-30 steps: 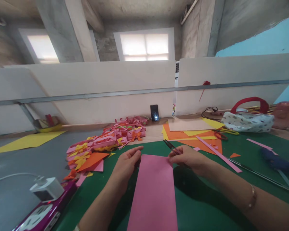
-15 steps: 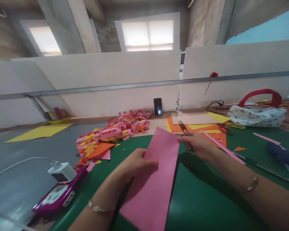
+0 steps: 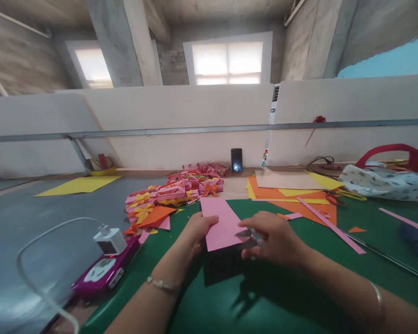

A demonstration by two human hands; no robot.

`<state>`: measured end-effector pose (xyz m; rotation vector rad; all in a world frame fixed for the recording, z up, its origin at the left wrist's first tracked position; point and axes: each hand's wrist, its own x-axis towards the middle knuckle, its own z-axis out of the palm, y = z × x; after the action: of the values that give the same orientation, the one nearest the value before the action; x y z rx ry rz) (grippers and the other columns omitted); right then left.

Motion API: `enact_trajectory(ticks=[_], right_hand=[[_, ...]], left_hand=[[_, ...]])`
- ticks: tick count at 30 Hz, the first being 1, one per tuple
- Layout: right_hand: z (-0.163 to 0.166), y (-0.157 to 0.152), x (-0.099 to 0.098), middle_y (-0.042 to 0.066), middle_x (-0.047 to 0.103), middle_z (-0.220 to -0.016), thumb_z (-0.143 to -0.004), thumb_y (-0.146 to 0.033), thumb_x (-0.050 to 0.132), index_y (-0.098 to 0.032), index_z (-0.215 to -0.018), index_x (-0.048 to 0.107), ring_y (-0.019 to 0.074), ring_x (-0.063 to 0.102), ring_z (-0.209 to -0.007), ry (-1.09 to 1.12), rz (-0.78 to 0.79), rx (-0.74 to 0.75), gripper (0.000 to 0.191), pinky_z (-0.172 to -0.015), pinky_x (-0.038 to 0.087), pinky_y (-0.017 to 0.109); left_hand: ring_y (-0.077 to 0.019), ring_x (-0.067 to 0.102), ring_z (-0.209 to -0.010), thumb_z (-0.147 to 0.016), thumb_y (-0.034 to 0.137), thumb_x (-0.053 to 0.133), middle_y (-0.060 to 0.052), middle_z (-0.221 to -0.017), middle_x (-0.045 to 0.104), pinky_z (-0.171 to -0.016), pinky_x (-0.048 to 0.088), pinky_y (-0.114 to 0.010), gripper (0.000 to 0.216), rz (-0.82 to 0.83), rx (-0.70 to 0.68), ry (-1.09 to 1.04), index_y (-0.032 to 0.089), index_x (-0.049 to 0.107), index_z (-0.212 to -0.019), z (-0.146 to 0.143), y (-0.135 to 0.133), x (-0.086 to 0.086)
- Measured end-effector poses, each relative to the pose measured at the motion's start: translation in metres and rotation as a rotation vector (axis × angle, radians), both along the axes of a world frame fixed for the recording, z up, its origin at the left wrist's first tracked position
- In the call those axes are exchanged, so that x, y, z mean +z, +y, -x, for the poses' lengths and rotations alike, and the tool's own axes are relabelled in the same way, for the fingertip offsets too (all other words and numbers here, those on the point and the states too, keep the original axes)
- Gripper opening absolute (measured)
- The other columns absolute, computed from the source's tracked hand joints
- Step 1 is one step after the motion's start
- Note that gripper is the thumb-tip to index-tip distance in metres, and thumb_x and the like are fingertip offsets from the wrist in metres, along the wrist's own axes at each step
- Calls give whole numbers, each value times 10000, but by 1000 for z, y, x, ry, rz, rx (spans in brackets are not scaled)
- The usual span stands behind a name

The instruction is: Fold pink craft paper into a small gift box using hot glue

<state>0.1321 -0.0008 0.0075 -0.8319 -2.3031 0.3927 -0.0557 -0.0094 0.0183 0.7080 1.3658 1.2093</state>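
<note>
A pink paper sheet [image 3: 220, 221] is held up off the green cutting mat [image 3: 285, 287], tilted away from me so only its near part shows. My left hand [image 3: 197, 230] pinches its left edge. My right hand [image 3: 272, 237] is closed round small dark scissors [image 3: 248, 237], whose blades sit at the sheet's lower right edge. Both forearms wear thin bracelets.
A heap of pink, orange and yellow paper bows [image 3: 174, 192] lies at the mat's far left. Orange and yellow sheets [image 3: 289, 192] lie behind, a phone [image 3: 236, 160] leans on the partition, a patterned bag [image 3: 386, 178] sits right, a purple power strip [image 3: 106, 269] with charger left.
The pink sheet was lifted off the mat and raised toward me. My right hand with the scissors came from the far corner down to the sheet's lower right edge.
</note>
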Motion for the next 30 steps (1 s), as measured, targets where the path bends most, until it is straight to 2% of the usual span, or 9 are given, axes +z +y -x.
enact_trajectory(ticks=[3, 5, 7, 10, 12, 14, 18, 23, 30], right_hand=[[4, -4, -5, 43, 610, -695, -691, -206, 627, -210, -835, 692, 166, 476, -667, -92, -223, -5, 158, -596, 296, 283], [2, -2, -4, 40, 579, -670, -729, -143, 551, -200, -771, 690, 157, 472, -657, -24, -195, -40, 156, -584, 299, 274], [-2, 3, 0, 25, 532, -639, -750, -200, 557, -180, -690, 669, 138, 458, -622, 145, -39, -78, 128, -561, 311, 258], [-7, 11, 6, -3, 494, -604, -700, -325, 638, -164, -613, 605, 120, 447, -594, 454, 346, -102, 186, -563, 342, 246], [-9, 16, 6, -21, 495, -594, -636, -349, 689, -165, -625, 575, 111, 450, -593, 639, 566, -109, 217, -582, 354, 243], [-10, 20, 4, -43, 476, -575, -579, -358, 726, -170, -626, 547, 88, 426, -559, 753, 711, -145, 263, -554, 336, 228], [-11, 21, 7, -59, 480, -597, -487, -340, 789, -184, -634, 515, 67, 425, -553, 842, 889, -230, 348, -505, 301, 199], [-17, 23, 14, -60, 502, -600, -433, -323, 825, -185, -625, 501, 60, 451, -543, 966, 994, -194, 401, -460, 288, 189], [-30, 36, 11, -48, 542, -585, -466, -310, 815, -181, -623, 521, 71, 481, -523, 1047, 1056, -104, 357, -453, 321, 201]], left_hand=[[-171, 611, -550, -673, 34, 588, -59, -618, 648, -557, 496, -288, 86, -14, 5, -57, 108, 582, -717, -4, -1, 0], [-152, 596, -538, -727, 114, 593, -53, -609, 630, -546, 490, -268, 16, -42, 32, -93, 106, 581, -722, -4, -1, 0], [-120, 573, -523, -802, 267, 551, -30, -608, 603, -544, 481, -241, 158, -89, 108, -119, 122, 563, -740, 0, 0, 1], [-85, 569, -559, -855, 439, 433, -8, -691, 597, -572, 475, -207, 307, -174, 232, -142, 155, 546, -827, 8, 1, 4], [-86, 581, -608, -855, 482, 405, -25, -788, 616, -576, 467, -200, 360, -209, 253, -148, 162, 561, -913, 12, 2, 6], [-92, 591, -667, -806, 470, 510, -40, -898, 627, -577, 453, -190, 354, -203, 247, -93, 168, 570, -981, 16, 3, 7], [-96, 601, -771, -629, 264, 750, -32, -1012, 627, -655, 444, -179, 557, -143, 211, 22, 200, 504, -1125, 20, 7, 1], [-129, 620, -825, -590, 74, 749, -50, -913, 656, -789, 449, -239, 763, -55, 170, -31, 178, 375, -1247, 24, 9, -6], [-151, 572, -974, -710, 167, 676, -87, -990, 591, -941, 405, -264, 383, -52, 215, -114, 141, 501, -1049, 22, 8, 1]])
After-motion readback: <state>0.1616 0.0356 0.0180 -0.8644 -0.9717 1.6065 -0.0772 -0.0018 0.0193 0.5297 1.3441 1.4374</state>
